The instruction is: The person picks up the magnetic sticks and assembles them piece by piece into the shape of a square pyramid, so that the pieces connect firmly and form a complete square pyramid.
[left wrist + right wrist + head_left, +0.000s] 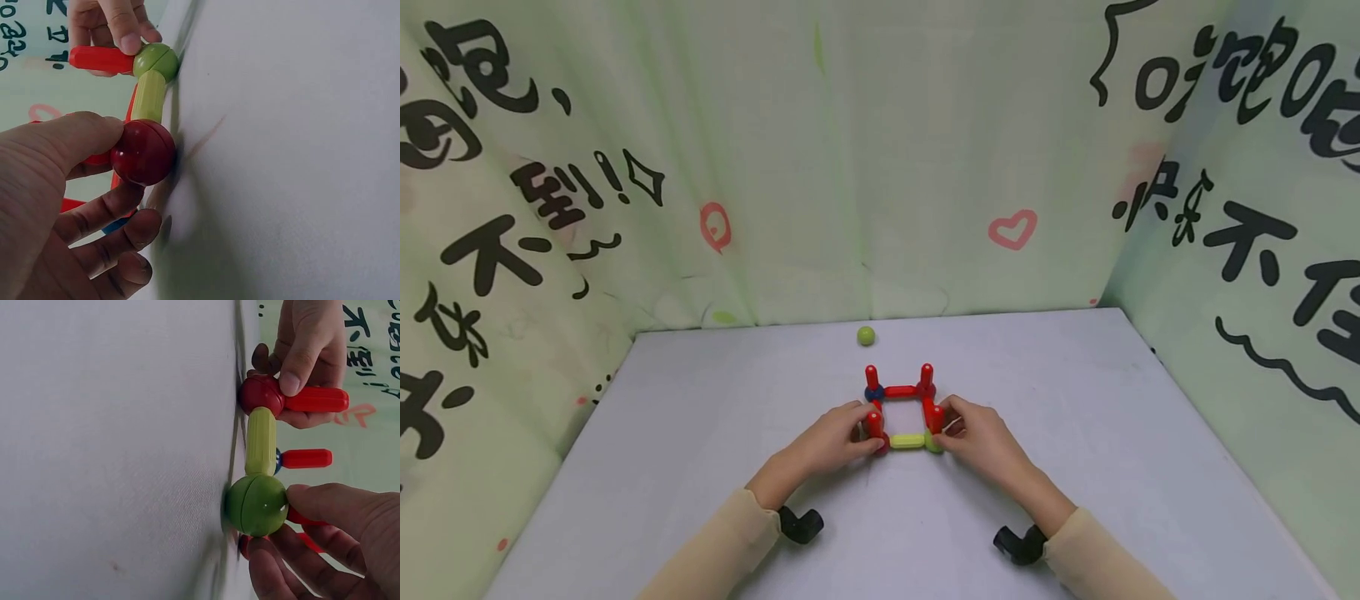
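A square frame of toy rods and balls lies on the white table, with red rods standing up at its corners. My left hand pinches the near-left corner, a dark red ball. At the near-right corner my right hand grips a green ball with its upright red rod. Between these two balls runs a yellow-green rod. A blue ball makes the far-left corner and a red ball the far-right one, joined by a red rod.
A loose green ball sits near the table's back edge, behind the frame. Printed pale curtains hang behind and on both sides of the white table. Black wrist bands with camera mounts show at both sleeves.
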{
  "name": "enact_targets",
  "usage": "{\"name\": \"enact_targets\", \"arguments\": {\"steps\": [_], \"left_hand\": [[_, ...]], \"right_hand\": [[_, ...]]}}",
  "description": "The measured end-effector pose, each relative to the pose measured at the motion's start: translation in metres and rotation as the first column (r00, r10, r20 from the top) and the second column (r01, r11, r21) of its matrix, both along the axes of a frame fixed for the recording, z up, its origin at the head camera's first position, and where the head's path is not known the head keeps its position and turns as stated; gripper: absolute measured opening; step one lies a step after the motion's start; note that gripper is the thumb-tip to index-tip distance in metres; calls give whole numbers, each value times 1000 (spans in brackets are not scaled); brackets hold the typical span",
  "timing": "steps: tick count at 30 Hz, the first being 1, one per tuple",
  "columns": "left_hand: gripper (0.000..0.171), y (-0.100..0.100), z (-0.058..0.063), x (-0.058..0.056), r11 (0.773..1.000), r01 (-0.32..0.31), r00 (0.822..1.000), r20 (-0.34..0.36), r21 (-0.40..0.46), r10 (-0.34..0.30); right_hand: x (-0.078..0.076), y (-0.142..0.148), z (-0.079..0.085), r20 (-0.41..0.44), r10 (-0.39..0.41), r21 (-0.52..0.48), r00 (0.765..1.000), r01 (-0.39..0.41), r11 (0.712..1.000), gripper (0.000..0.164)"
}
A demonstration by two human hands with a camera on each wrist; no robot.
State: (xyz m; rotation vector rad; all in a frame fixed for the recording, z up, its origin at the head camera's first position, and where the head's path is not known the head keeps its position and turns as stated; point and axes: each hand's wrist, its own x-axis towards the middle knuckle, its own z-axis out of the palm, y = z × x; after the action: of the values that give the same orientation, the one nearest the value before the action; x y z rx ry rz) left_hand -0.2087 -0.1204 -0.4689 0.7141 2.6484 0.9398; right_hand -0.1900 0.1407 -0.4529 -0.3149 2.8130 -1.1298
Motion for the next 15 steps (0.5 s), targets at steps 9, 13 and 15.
{"name": "enact_targets", "arguments": {"steps": [9, 13, 15], "left_hand": [[16, 0, 2, -1, 1000, 2, 1000, 11, -30, -2], [19, -2, -1, -1, 1000, 7, 1000, 16, -12, -7], [20, -5, -5, -1, 1000, 6, 1000, 29, 25, -7]], "right_hand": [[1, 0, -1, -10, -1, -25, 1000, 1, 1000, 24], [1, 1, -2, 12, -15, -41, 1000, 16, 999, 23], [2, 3, -2, 20, -21, -51, 1000, 22, 998, 23]]}}
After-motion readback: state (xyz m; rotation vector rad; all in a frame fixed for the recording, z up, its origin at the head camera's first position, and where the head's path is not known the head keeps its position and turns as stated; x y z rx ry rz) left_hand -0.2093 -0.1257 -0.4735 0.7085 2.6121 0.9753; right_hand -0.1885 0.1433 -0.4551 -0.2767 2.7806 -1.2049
